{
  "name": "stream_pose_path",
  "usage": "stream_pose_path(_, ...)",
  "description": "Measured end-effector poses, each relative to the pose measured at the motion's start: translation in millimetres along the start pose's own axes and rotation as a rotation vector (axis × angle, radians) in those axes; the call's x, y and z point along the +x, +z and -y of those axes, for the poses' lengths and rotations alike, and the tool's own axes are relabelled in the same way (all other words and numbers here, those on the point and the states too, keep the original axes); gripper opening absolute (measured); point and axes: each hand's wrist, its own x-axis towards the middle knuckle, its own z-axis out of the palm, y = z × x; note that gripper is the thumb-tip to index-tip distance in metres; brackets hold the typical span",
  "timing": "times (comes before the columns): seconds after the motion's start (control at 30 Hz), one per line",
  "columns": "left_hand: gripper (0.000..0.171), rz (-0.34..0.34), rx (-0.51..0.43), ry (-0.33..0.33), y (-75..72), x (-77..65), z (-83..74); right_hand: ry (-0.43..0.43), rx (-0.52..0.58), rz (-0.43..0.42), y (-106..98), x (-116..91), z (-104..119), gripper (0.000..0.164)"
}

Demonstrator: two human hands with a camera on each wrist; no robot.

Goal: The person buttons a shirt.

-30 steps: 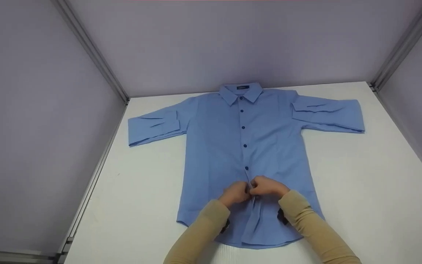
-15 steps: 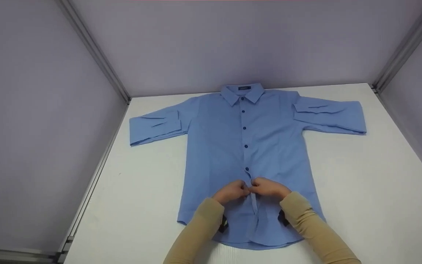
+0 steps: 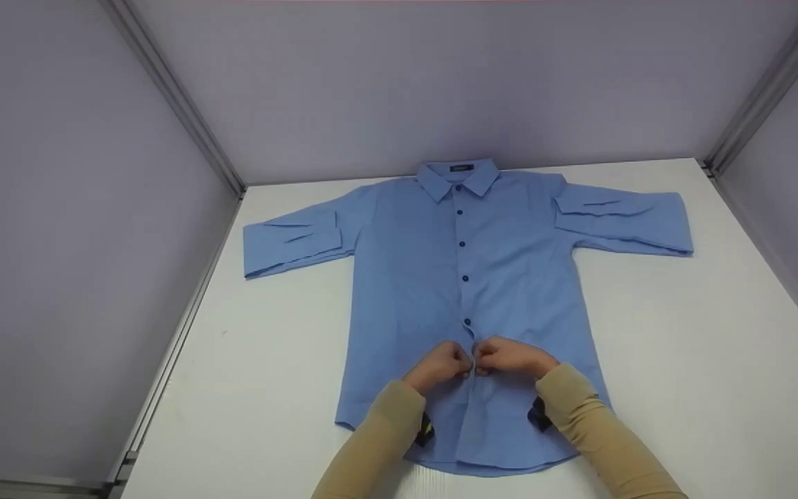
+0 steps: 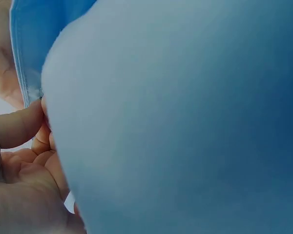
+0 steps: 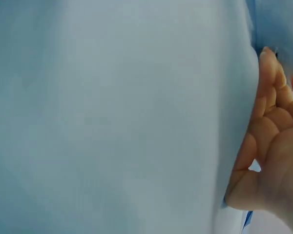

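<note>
A light blue button-up shirt [image 3: 416, 277] lies front up, dark buttons [image 3: 465, 278] running down its middle. Below the lowest visible button, my left hand [image 3: 442, 364] pinches the front edge between thumb and fingers. Opposite it, my right hand [image 3: 512, 355] holds the other side of the front opening with curled fingers. In the left wrist view, the left thumb [image 4: 19, 126] presses on the placket [image 4: 22, 63]. The right wrist view has the right fingers [image 5: 271, 73] at the placket, a small dark spot beside one fingertip. Raised cloth fills most of both wrist views.
The shirt's sleeves [image 3: 291, 242] are folded back with the cuffs on top. The white table [image 3: 253, 388] is bordered by grey panels [image 3: 399, 90] at the back and sides. Dark wrist devices [image 3: 539, 414] sit under both forearms.
My hands stay at the same spot on the front opening; they touched half a second ago and now stand slightly apart. The lower front edge has shifted a little left and lies straighter.
</note>
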Motion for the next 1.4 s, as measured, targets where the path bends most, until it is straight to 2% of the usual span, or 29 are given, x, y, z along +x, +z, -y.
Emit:
stream_pose_path(0.2, 0.036, 0.006, -0.029, -0.002, -3.8, -3.6, 1.0, 0.02, -0.15, -0.047, 4.4, -0.1, 6.0, 0.016)
stream_pose_path(0.37, 0.039, -0.022, -0.115, -0.058, -5.2, -5.8, 3.5, 0.056, -0.216, -0.09, 9.5, 2.0, 13.6, 0.031)
stream_pose_path(0.47, 0.042, -0.061, -0.157, -0.08, -3.4, -5.3, 4.0, 0.08, -0.235, -0.112, 10.5, 4.0, 17.3, 0.035)
stream_pose_path(0.6, 0.044, -0.108, -0.115, -0.08, -0.7, -5.1, 1.4, 0.083, -0.223, -0.111, 9.5, 5.6, 16.9, 0.037)
stream_pose_path(0.73, 0.044, -0.103, -0.057, -0.065, 0.0, -6.5, -0.6, 0.06, -0.201, -0.078, 8.9, 6.1, 13.9, 0.038)
stream_pose_path(0.93, 0.044, -0.113, -0.052, -0.046, 2.7, -8.0, -2.0, 0.069, -0.215, -0.064, 11.1, 7.5, 13.0, 0.036)
stream_pose_path(1.13, 0.022, -0.147, -0.15, -0.064, 6.0, -6.3, 4.7, 0.13, -0.159, -0.063, 11.9, 8.9, 14.0, 0.033)
stream_pose_path(1.17, 0.019, -0.145, -0.176, -0.011, 7.2, -3.1, 12.7, 0.137, -0.141, -0.059, 11.3, 8.9, 14.2, 0.031)
stream_pose_path(1.27, 0.02, -0.134, -0.232, -0.015, 7.9, 0.2, 18.0, 0.138, -0.079, -0.042, 8.6, 8.1, 14.2, 0.024)
stream_pose_path(1.37, 0.022, -0.114, -0.268, -0.02, 6.3, -2.0, 15.6, 0.138, -0.043, -0.037, 7.1, 6.3, 11.7, 0.02)
stream_pose_path(1.4, 0.021, -0.111, -0.263, -0.062, 5.7, -5.3, 9.1, 0.133, -0.044, -0.035, 7.0, 5.6, 10.7, 0.018)
